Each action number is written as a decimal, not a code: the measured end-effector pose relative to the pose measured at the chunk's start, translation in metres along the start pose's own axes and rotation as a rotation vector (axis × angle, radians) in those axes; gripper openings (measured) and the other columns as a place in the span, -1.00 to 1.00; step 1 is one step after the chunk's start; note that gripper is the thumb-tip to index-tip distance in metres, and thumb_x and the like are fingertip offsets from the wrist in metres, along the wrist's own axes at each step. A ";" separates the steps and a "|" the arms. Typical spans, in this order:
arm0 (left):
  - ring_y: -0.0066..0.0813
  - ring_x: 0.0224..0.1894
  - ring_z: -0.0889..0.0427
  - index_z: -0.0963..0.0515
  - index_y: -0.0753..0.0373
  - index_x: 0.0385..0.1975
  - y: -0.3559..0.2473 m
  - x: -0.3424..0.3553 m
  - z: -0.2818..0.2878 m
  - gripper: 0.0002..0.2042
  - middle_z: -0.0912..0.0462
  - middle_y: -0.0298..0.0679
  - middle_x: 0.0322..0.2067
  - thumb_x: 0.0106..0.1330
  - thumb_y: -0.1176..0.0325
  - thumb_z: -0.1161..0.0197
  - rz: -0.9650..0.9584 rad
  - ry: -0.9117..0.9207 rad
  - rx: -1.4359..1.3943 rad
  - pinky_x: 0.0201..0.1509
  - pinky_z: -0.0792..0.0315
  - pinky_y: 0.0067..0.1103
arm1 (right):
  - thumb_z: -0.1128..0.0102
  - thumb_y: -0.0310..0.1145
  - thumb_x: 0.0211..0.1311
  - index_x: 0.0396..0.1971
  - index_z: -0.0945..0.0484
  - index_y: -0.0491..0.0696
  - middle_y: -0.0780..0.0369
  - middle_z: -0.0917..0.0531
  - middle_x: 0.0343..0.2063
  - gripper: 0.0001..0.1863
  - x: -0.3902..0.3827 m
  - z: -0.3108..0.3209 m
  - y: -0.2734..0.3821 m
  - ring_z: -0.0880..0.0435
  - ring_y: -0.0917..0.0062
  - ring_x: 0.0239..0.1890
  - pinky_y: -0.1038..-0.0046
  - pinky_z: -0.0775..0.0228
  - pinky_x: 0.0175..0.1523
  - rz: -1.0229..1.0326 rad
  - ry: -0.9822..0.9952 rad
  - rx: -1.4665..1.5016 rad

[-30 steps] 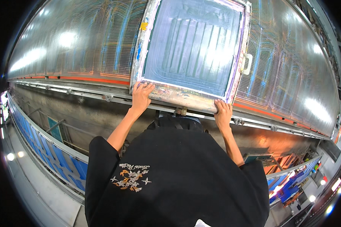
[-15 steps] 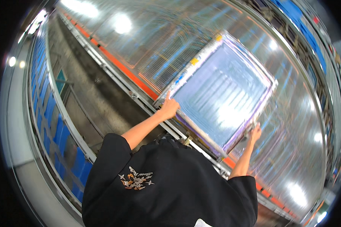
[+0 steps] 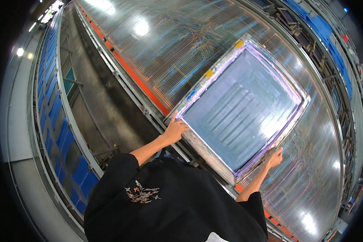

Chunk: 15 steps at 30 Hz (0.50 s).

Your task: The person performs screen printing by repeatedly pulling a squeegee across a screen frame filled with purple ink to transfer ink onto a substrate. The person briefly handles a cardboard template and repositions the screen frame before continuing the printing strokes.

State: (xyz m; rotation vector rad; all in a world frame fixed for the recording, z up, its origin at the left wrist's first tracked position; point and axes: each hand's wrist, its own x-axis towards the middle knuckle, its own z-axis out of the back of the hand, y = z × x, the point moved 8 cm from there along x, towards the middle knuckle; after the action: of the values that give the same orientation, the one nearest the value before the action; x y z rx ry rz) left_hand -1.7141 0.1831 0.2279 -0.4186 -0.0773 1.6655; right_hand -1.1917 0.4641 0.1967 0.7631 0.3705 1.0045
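Here, head view: a person in a black shirt (image 3: 177, 201) leans over a long table (image 3: 161, 52), its shiny top covered in thin coloured lines.
Framed screen: on the near part of the table, ahead of the shirt and reaching to the right; whether any edge is lifted cannot be told.
Its long axis: slanting from near left to far right, across the table, away from the orange strip (image 3: 143, 88) and metal rail (image 3: 116, 73) at the near side.
Left hand (image 3: 175, 130): closed on the near-left corner of the framed screen (image 3: 230, 113), a finger pointing along its left side.
Right hand (image 3: 274, 157): fingers curled at the right long side, nearer the near-right corner than the far one; its contact is hidden, so I cannot tell whether it is clamped.
Hands: well apart, both at the near half, the left nearer the rail.
Left side of the frame: two yellow patches (image 3: 209, 74) toward the far end, a blue patch (image 3: 191, 94) nearer the left hand.
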 end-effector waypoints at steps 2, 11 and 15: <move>-0.35 0.18 -0.63 -0.78 0.05 -0.02 -0.005 0.002 0.004 -0.47 -0.79 -0.44 0.01 -0.11 0.57 -0.38 0.012 0.005 0.011 0.69 0.40 0.11 | -0.06 0.09 0.50 -0.40 -0.71 -0.22 0.14 -0.67 -0.64 -0.39 -0.007 -0.008 0.003 -0.64 0.40 -0.59 0.25 -0.48 -0.36 -0.073 0.052 0.194; -0.32 0.03 -0.70 -0.80 0.11 -0.17 -0.017 0.010 0.009 -0.57 -0.82 -0.31 -0.18 -0.11 0.62 -0.35 -0.097 -0.091 0.044 0.67 0.39 0.12 | -0.19 0.09 0.36 -0.10 -0.78 -0.19 -0.05 -0.81 -0.17 -0.42 -0.009 -0.043 -0.078 -0.80 0.10 -0.04 0.18 -0.58 0.10 -0.168 0.056 0.232; -0.32 0.06 -0.68 -0.80 0.17 -0.17 -0.015 -0.002 0.016 -0.58 -0.82 -0.30 -0.13 -0.08 0.66 -0.30 -0.116 -0.057 0.063 0.69 0.38 0.09 | -0.12 0.08 0.38 -0.24 -0.75 -0.18 -0.09 -0.77 -0.27 -0.45 -0.027 -0.046 -0.067 -0.77 0.05 -0.17 0.12 -0.51 -0.02 -0.224 0.113 0.215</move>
State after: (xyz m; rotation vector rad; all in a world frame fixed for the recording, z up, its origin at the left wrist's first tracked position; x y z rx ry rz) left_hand -1.7047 0.1861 0.2480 -0.3134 -0.0890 1.5615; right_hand -1.1917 0.4382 0.1150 0.8397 0.6552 0.8063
